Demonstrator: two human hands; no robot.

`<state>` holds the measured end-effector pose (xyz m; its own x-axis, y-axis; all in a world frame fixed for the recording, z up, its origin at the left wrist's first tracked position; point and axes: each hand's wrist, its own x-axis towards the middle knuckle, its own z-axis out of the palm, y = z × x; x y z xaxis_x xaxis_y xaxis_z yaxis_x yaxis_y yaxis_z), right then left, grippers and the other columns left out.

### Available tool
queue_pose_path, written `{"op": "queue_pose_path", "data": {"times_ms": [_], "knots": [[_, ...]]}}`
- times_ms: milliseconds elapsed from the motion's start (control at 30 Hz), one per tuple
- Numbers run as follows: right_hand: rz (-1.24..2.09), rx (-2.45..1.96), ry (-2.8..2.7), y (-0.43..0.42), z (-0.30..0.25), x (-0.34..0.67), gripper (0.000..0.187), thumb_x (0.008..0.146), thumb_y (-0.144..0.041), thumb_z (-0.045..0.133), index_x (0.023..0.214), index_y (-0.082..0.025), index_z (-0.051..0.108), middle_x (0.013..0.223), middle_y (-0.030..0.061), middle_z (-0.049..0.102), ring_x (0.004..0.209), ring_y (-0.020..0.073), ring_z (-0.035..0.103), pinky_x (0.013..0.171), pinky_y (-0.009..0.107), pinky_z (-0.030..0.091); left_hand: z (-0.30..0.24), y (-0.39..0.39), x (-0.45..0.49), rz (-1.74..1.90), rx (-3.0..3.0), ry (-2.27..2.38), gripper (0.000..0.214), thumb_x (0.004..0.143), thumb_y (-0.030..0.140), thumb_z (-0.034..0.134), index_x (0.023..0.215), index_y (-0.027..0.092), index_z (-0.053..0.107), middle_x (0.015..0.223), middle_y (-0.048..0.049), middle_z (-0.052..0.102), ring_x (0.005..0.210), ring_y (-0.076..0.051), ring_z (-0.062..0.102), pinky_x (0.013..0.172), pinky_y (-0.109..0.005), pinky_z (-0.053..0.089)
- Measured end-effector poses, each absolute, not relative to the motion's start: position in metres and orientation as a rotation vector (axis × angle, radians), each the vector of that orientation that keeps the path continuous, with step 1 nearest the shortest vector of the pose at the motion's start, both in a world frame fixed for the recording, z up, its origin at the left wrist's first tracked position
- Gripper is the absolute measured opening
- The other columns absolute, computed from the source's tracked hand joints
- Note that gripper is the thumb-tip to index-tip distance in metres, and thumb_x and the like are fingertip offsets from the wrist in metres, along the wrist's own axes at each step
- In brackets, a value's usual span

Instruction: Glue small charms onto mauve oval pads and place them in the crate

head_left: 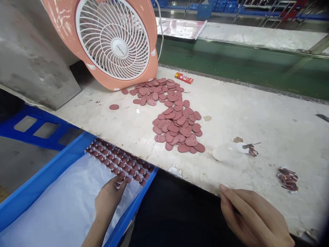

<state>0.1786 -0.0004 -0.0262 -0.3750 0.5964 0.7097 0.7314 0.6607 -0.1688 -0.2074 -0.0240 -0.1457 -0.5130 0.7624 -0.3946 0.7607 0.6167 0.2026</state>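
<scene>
My left hand reaches into a blue tray and pinches a small maroon oval piece at the front of the laid-out rows. The rows hold several maroon ovals with dark, cord-like bits, lying on clear plastic sheeting. Over the near edge of the table, my right hand has its thumb and fingers drawn together, and no object shows at their tips. Beyond it lie a small bunch of dark brown looped pieces and a white item with similar loops beside it.
Loose maroon ovals are heaped mid-table, stretching back to an orange fan. A red-and-yellow packet lies behind them. A grey metal box stands at left. Past the table runs a green strip.
</scene>
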Motion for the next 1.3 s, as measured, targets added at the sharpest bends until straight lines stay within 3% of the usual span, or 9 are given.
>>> {"op": "queue_pose_path", "data": {"times_ms": [200, 400, 533, 733, 1000, 1300], "knots": [[-0.217, -1.019, -2.108, 0.0, -0.025, 0.178, 0.027, 0.077, 0.006, 0.073, 0.102, -0.002, 0.069, 0.071, 0.0086, 0.07, 0.065, 0.0143, 0.063, 0.062, 0.028, 0.05, -0.156, -0.025, -0.21, -0.041, 1.249, 2.41, 0.046, 0.085, 0.061, 0.045, 0.111, 0.031, 0.067, 0.098, -0.0035, 0.078, 0.095, -0.03, 0.07, 0.067, -0.035, 0.047], [-0.223, -1.03, -2.07, -0.002, -0.029, 0.176, 0.027, 0.075, 0.007, 0.074, 0.1, -0.002, 0.071, 0.073, 0.0082, 0.07, 0.066, 0.0146, 0.064, 0.062, 0.028, 0.051, -0.153, -0.023, -0.207, -0.041, 1.354, 2.44, 0.045, 0.086, 0.063, 0.044, 0.106, 0.031, 0.068, 0.096, -0.0034, 0.077, 0.088, -0.029, 0.07, 0.062, -0.035, 0.048], [-0.219, -1.042, -2.062, -0.002, -0.03, 0.176, 0.03, 0.075, 0.006, 0.074, 0.103, -0.003, 0.07, 0.072, 0.0073, 0.07, 0.064, 0.0148, 0.063, 0.061, 0.029, 0.051, -0.15, -0.016, -0.198, 0.011, 1.568, 2.487, 0.042, 0.09, 0.057, 0.044, 0.111, 0.028, 0.066, 0.115, -0.0069, 0.069, 0.108, -0.029, 0.061, 0.075, -0.037, 0.05], [-0.214, -1.038, -2.081, -0.003, -0.032, 0.179, 0.041, 0.073, 0.007, 0.075, 0.112, -0.006, 0.069, 0.074, 0.0065, 0.07, 0.063, 0.0154, 0.065, 0.061, 0.028, 0.052, -0.153, -0.007, -0.194, -0.012, 1.791, 2.444, 0.039, 0.093, 0.049, 0.044, 0.103, 0.024, 0.071, 0.103, -0.0097, 0.068, 0.104, -0.03, 0.058, 0.08, -0.037, 0.049], [-0.222, -1.069, -2.072, -0.002, -0.031, 0.18, 0.053, 0.077, 0.0, 0.073, 0.127, -0.015, 0.063, 0.073, 0.0021, 0.072, 0.059, 0.0158, 0.066, 0.056, 0.027, 0.054, -0.158, -0.01, -0.199, 0.008, 1.861, 2.429, 0.036, 0.094, 0.043, 0.044, 0.103, 0.022, 0.071, 0.104, -0.0098, 0.069, 0.103, -0.029, 0.059, 0.079, -0.037, 0.051], [-0.163, -1.074, -2.02, -0.004, -0.031, 0.178, 0.049, 0.075, 0.003, 0.074, 0.12, -0.015, 0.067, 0.076, 0.0025, 0.071, 0.061, 0.015, 0.065, 0.057, 0.027, 0.053, -0.155, -0.011, -0.198, 0.189, 1.929, 2.427, 0.028, 0.092, 0.039, 0.05, 0.098, 0.023, 0.071, 0.097, -0.0082, 0.07, 0.096, -0.029, 0.062, 0.075, -0.036, 0.051]]}}
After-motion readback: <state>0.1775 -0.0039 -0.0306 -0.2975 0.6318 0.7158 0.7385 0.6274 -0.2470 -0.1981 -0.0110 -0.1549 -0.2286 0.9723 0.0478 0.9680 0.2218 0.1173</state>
